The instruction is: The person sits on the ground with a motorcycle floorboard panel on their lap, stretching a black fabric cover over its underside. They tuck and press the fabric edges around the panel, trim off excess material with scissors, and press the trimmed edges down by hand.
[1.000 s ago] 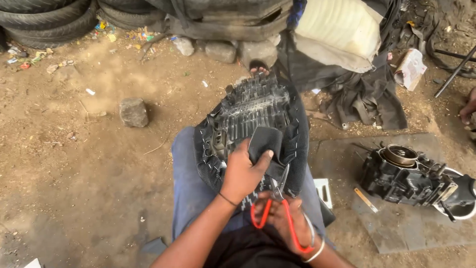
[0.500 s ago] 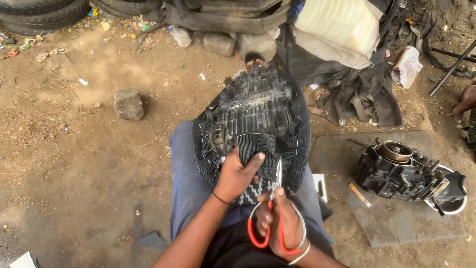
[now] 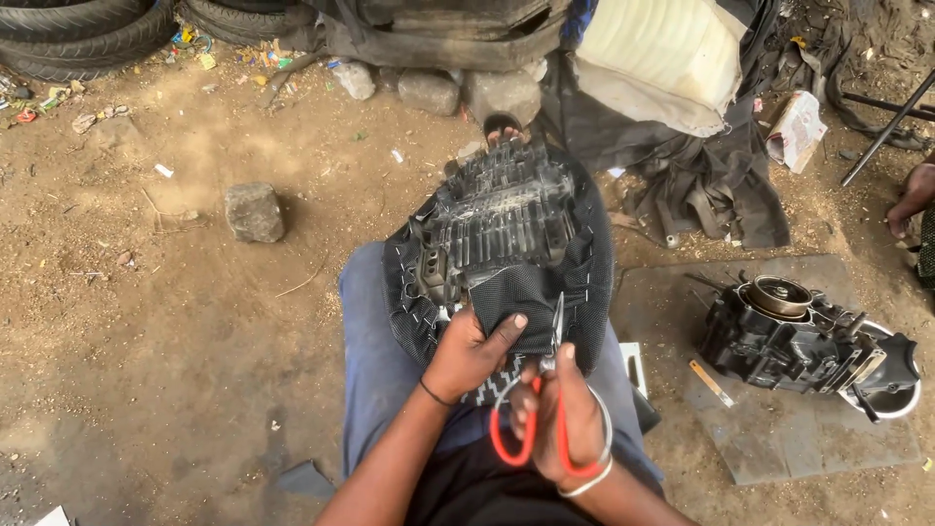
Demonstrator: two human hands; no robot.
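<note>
An upturned motorcycle seat [image 3: 502, 219] with a ribbed black plastic base lies on my lap. Its black fabric cover [image 3: 521, 302] is folded over the near edge. My left hand [image 3: 472, 351] pinches this flap of cover and pulls it toward me. My right hand [image 3: 560, 419] holds red-handled scissors [image 3: 531, 429], fingers through the loops, blades pointing up along the flap's right edge.
A stone [image 3: 254, 211] lies on the dirt at left. An engine block [image 3: 808, 341] rests on a grey mat at right. Tyres [image 3: 88, 34], rocks and a cream foam cushion [image 3: 667, 54] line the back. Another person's hand [image 3: 911, 195] shows at the right edge.
My right hand has brought the scissors higher, so the blades now reach the fabric flap. My left hand keeps its grip on the flap. The view shifted slightly.
</note>
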